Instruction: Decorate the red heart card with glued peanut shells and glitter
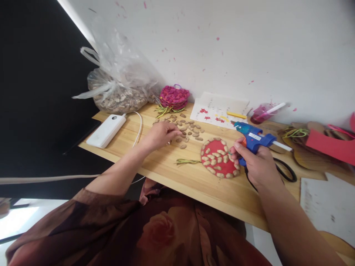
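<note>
Right grip [259,166]: closed around the handle of a blue glue gun [253,136], its nozzle pointing left and a white stick [282,146] projecting from its rear. The fingertips overlap the right edge of a red disc [213,147]; whether they touch it cannot be determined.

The disc lies flat on the tabletop [161,162], just left of the right grip and to the right of the left grip. Peanuts line its rim, with more across its middle. A tassel [188,162] extends from its left side, below the left grip.

Left grip [161,136]: fingers bent and drawn together at the near edge of scattered loose peanuts [196,131]. Whether a peanut is grasped cannot be told.

Left of this grip: a white power bank [106,131] with a cable attached. Beyond it, against the wall: a clear bag [119,98] of peanuts and a pink ornament [174,96]. Beyond the right grip: a paper sheet [208,101] bearing red stars, and a cup [259,114]. Right of that grip: a black cord [290,175] and a red strip [330,146].
</note>
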Demonstrator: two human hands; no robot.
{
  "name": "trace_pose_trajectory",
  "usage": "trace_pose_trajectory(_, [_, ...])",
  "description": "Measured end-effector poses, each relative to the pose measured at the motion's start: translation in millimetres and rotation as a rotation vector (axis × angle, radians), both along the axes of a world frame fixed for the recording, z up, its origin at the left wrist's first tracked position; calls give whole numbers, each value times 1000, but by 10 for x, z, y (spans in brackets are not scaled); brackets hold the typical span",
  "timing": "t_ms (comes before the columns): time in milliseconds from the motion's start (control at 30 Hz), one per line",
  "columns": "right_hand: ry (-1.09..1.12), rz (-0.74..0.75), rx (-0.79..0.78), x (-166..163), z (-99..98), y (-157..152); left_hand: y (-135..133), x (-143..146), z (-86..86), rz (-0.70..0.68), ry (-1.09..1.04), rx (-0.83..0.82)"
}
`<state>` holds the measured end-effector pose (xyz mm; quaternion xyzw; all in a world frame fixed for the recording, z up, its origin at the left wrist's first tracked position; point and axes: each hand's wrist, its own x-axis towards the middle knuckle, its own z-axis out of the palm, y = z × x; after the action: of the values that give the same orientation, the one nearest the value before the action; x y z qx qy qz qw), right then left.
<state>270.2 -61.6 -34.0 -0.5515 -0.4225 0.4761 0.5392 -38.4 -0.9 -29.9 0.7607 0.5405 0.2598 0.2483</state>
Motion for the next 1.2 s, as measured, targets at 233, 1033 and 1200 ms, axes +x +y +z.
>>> trace_pose_trajectory(233, [4, -4, 8, -6, 4, 1, -221, -260, 74, -84, 107, 97])
trace_pose_trajectory(1033, [-15, -8, 12, 9, -24, 12, -358, -7, -158, 80, -114, -2])
trace_pose_trajectory(1200, [-27, -10, 27, 6, -9, 12, -298, -190, -74, 80, -21, 188])
